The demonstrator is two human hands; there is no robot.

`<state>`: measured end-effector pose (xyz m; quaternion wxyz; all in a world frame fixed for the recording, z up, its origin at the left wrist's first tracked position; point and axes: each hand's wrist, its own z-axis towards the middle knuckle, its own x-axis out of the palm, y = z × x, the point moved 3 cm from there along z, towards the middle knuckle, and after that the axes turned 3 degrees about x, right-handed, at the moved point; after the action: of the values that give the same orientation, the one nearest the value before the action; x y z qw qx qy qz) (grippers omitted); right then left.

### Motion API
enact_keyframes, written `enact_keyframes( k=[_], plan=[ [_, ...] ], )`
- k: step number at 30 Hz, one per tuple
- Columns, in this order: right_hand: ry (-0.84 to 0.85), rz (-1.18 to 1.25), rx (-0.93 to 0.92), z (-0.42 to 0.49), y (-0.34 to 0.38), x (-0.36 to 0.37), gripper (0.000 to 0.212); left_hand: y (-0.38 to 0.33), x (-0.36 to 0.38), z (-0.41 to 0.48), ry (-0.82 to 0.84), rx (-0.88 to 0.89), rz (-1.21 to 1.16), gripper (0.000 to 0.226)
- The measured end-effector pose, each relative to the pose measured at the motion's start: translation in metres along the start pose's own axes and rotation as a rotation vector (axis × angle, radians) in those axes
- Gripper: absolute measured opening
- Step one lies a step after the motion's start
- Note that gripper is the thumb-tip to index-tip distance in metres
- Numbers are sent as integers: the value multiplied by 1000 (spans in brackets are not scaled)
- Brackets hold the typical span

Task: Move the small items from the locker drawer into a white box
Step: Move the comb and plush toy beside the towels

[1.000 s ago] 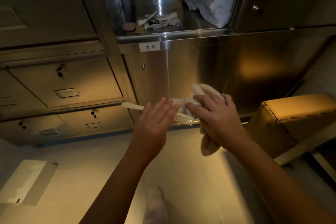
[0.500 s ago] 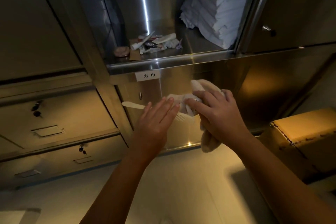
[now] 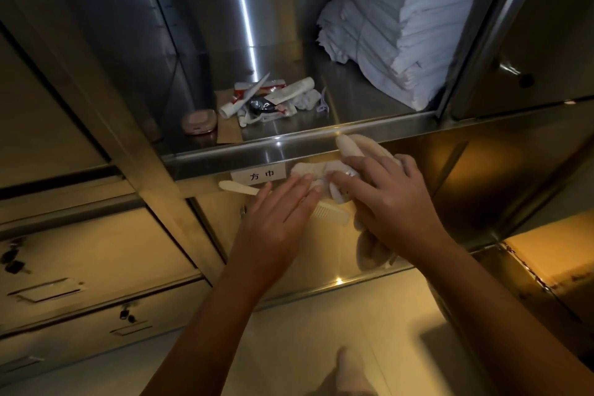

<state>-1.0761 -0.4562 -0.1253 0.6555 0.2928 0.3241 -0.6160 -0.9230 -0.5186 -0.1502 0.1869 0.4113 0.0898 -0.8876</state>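
Comb [image 3: 331, 212] between hands, below shelf edge [image 3: 289, 145]

Both arms reaching forward just under the steel shelf edge [image 3: 289, 141]. Left hand [image 3: 276, 222] flat, fingers straight. Right hand [image 3: 392, 206] curled, gripping pale cloth [image 3: 366, 151].

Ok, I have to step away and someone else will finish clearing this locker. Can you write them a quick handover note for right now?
Left hand: flat over the cream plastic comb, grip not clear.
Right hand: holding a bundle of pale cloth items below the shelf edge.
Still on the open steel compartment shelf: pile of toothpaste tubes and sachets, small pink oval case, purple razor. Stacked white towels sit at the right.
Done: comb and cloth items are out.
Left: box them, then fetch the rest. No white box in view.
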Motion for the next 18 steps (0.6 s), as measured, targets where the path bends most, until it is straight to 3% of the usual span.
enact_keyframes(
  k=[4,10,18],
  plan=[
    [-18,10,-49,32,-29,22,30,28,25,25,10,-39,24,38],
    [-13,27,-125,83,-84,58,36,61,57,75,79,-104,51,40],
    [-17,15,-224,145,-155,97,37,93,89,148,-4,-81,133,40]
  ],
)
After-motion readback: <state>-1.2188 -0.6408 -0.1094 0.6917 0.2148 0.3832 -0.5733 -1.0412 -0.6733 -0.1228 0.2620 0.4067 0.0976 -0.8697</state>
